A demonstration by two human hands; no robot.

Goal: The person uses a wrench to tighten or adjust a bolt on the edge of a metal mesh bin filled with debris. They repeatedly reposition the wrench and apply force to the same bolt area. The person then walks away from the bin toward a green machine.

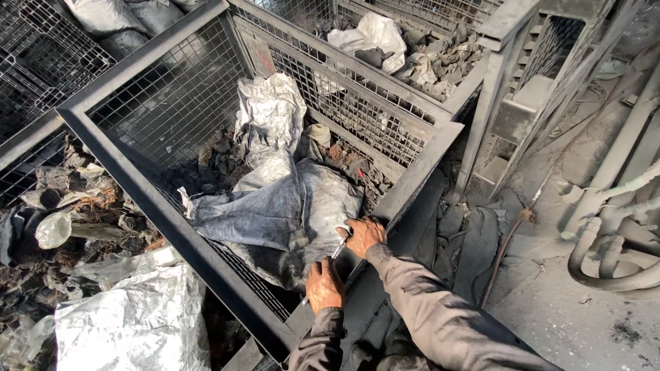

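1. Head view, hands: your right hand (pixel 363 235) has its fingers curled onto the near edge of the grey sack (pixel 289 206), pinching the fabric together with a thin pale strip that I cannot identify. Your left hand (pixel 324 285) sits just below, fingers closed in a fist over the sack's lower fold at the cage rim (pixel 412 178).
2. Handling: I judge the sack heavy and dusty. Keep both grips on fabric and clear of the mesh, and draw the load evenly.
3. Containers: the sack lies inside the wire cage, beyond your fingertips, on dark scrap, with a crumpled silver bag (pixel 269 113) further back. The far cage (pixel 385 82) holds grey rubble and a white bag (pixel 375 36). To the left of your fingers, the neighbouring bin holds a silver sack (pixel 137 323) and debris.
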